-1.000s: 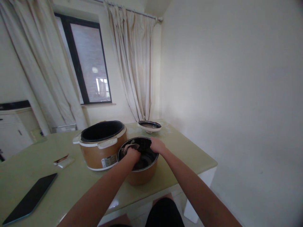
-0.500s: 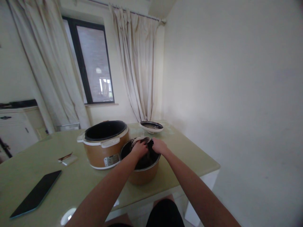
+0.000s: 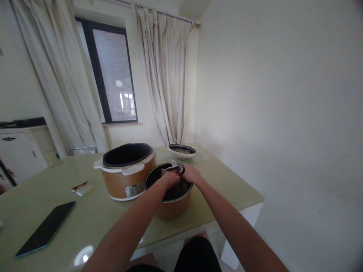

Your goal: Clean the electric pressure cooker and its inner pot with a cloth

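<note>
A brown inner pot (image 3: 170,207) with a dark inside stands on the pale green table (image 3: 85,219), near its front edge. My left hand (image 3: 170,179) reaches into the pot, closed on a dark and light cloth (image 3: 173,170) pressed against the far inner wall. On the pot's far right rim rests my right hand (image 3: 191,174), fingers curled over the edge. Just behind and left of the pot is the brown rice cooker body (image 3: 126,172), open and showing a black cavity.
A white lid or dish (image 3: 182,150) lies at the table's far end under the curtains. A dark phone (image 3: 45,229) lies at the front left, with a small flat packet (image 3: 82,187) beyond it. A white cabinet (image 3: 19,155) stands at left; the wall is close on the right.
My left hand with the cloth moved from the pot's left inner side across to the far right side, close to my right hand. The view shifted slightly right.
</note>
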The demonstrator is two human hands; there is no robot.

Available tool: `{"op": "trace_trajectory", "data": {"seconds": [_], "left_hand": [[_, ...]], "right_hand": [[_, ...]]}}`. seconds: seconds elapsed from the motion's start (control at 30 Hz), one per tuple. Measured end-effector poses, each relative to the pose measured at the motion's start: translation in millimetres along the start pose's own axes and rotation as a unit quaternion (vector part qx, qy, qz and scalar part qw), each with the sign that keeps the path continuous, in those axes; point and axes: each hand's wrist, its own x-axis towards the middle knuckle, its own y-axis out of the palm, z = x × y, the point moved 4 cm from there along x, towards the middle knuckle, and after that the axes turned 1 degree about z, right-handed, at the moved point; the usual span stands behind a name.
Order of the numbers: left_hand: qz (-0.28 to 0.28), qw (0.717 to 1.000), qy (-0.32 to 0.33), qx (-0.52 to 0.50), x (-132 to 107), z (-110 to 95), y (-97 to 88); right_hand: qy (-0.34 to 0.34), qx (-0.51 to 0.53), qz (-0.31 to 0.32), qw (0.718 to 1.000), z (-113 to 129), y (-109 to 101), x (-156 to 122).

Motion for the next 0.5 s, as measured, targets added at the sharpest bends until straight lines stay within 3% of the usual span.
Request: {"op": "trace_trajectory", "data": {"seconds": [0.33, 0.5], "left_hand": [[0.068, 0.985, -0.149, 0.058, -5, 1, 4.9], [0.083, 0.978, -0.185, 0.041, -5, 10, 14.4]], "right_hand": [[0.006, 0.003, 0.001, 1.0, -2, 3, 3], [0.006, 0.005, 0.002, 1.0, -1, 1, 1]]}}
